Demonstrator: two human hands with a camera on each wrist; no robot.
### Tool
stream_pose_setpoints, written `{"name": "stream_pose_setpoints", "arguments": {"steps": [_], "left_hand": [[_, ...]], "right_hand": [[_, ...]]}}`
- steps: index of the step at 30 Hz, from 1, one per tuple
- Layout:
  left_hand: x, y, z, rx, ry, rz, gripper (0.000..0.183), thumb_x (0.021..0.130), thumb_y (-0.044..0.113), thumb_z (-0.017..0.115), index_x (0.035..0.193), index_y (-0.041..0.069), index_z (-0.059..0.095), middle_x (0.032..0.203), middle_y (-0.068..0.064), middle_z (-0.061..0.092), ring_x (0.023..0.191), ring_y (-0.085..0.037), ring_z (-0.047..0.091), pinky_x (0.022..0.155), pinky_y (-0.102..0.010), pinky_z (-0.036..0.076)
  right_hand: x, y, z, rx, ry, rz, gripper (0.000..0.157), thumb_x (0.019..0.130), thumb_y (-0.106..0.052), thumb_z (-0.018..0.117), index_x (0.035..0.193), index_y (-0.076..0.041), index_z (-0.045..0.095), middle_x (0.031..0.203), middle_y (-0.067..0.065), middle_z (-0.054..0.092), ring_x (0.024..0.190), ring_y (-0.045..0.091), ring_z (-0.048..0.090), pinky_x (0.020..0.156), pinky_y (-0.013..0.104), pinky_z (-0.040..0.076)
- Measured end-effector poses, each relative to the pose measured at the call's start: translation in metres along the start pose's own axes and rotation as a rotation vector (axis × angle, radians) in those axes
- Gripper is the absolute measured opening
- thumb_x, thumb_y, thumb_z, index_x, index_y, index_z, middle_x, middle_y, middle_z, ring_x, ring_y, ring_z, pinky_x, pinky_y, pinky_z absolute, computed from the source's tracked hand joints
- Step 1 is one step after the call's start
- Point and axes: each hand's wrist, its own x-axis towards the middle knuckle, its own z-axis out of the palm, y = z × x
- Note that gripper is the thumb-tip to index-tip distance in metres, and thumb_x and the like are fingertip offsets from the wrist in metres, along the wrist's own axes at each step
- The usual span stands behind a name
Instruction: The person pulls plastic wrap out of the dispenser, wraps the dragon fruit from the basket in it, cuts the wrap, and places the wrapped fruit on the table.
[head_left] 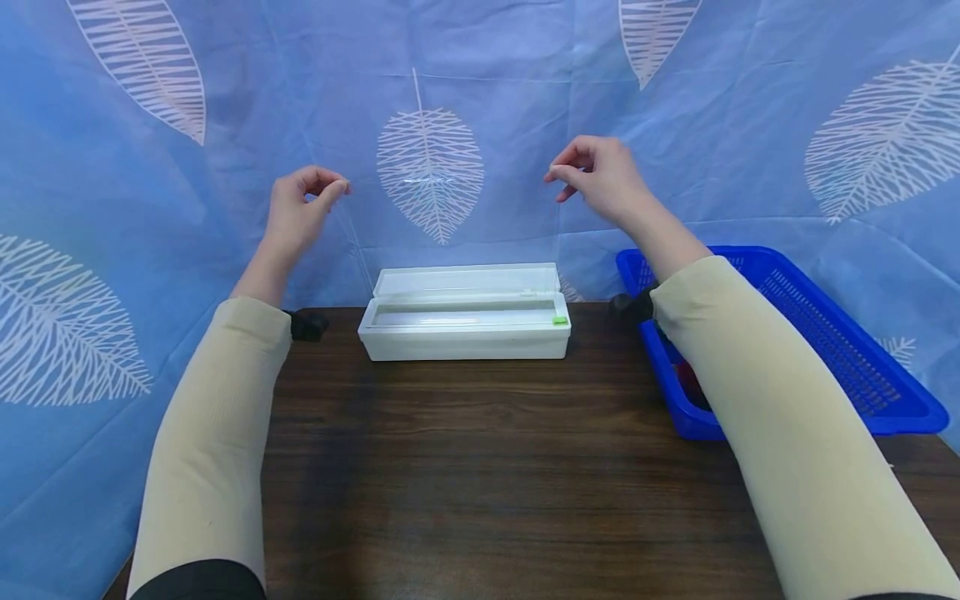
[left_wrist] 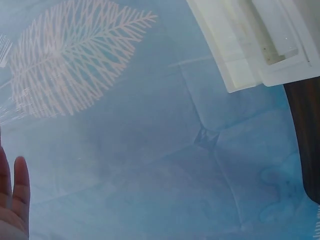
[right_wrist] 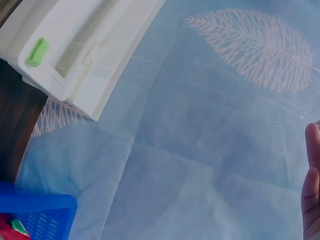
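Note:
A clear sheet of cling film [head_left: 429, 180] hangs stretched between both hands, seen mostly by its glints. My left hand [head_left: 296, 212] pinches its left upper corner between thumb and fingers; my right hand [head_left: 603, 179] pinches the right one. Below stands a white cling film dispenser [head_left: 468, 343], its lid [head_left: 467, 280] raised at the back. A green slide cutter [head_left: 560, 320] sits at the dispenser's right end. Whether the sheet's lower edge still joins the dispenser I cannot tell. Glints of film [right_wrist: 285, 112] also show near the fingers in the right wrist view.
The dispenser stands at the back edge of the dark wooden table [head_left: 510, 467]. To the right is a blue plastic basket [head_left: 832, 350], partly behind the right arm, with something red [right_wrist: 10, 229] inside. A blue leaf-patterned cloth [head_left: 510, 50] hangs behind.

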Motion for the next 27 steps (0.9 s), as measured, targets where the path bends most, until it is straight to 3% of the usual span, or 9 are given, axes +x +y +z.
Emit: {"name": "stream_pose_setpoints", "arguments": {"steps": [8, 16, 27], "left_hand": [[0.002, 0.009, -0.006, -0.03, 0.011, -0.031, 0.03, 0.096, 0.032, 0.061, 0.111, 0.008, 0.07, 0.104, -0.001, 0.06, 0.097, -0.01, 0.049, 0.081, -0.026, 0.044], [0.006, 0.018, -0.009, -0.097, 0.021, -0.002, 0.022, 0.097, 0.026, 0.061, 0.107, 0.009, 0.071, 0.105, -0.004, 0.065, 0.099, -0.011, 0.055, 0.092, -0.027, 0.044], [0.015, 0.025, -0.015, -0.125, 0.049, -0.003, 0.02, 0.097, 0.024, 0.061, 0.105, 0.008, 0.071, 0.101, -0.003, 0.066, 0.095, -0.012, 0.057, 0.083, -0.024, 0.045]], "right_hand": [[0.001, -0.007, -0.009, 0.028, 0.023, -0.013, 0.022, 0.098, -0.024, 0.058, 0.107, -0.005, 0.065, 0.109, 0.007, 0.07, 0.079, 0.016, 0.067, 0.049, 0.024, 0.034], [0.001, -0.014, -0.018, 0.036, 0.037, -0.034, 0.021, 0.098, -0.025, 0.059, 0.104, -0.006, 0.066, 0.104, 0.003, 0.071, 0.076, 0.012, 0.067, 0.053, 0.022, 0.04], [0.003, -0.025, -0.026, 0.046, 0.069, -0.096, 0.02, 0.098, -0.023, 0.059, 0.101, -0.005, 0.066, 0.098, 0.001, 0.072, 0.072, 0.011, 0.066, 0.052, 0.021, 0.041]]}}
